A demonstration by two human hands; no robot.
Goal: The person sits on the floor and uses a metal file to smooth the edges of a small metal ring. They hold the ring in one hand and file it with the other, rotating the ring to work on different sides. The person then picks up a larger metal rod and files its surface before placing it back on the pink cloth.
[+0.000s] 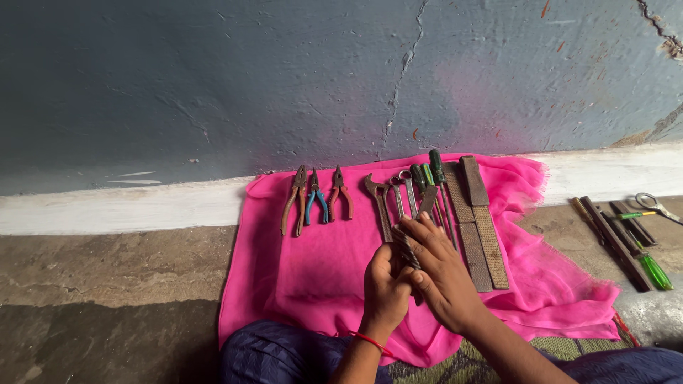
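You have a single head-worn view, looking forward and steeply down from close above your own lap at the pink cloth spread on the floor, facing the blue-grey wall just beyond it.

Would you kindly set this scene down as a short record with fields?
Surface: bright pink cloth spread on a concrete floor against a blue-grey wall
Left hand: closed around a dark metal tool, of a kind I cannot tell
Right hand: fingers laid over the same tool
On cloth, left: three pliers, one with blue handles
On cloth, middle: spanners and green-handled screwdrivers
On cloth, right: two long flat rusty files
Off cloth, right: more tools
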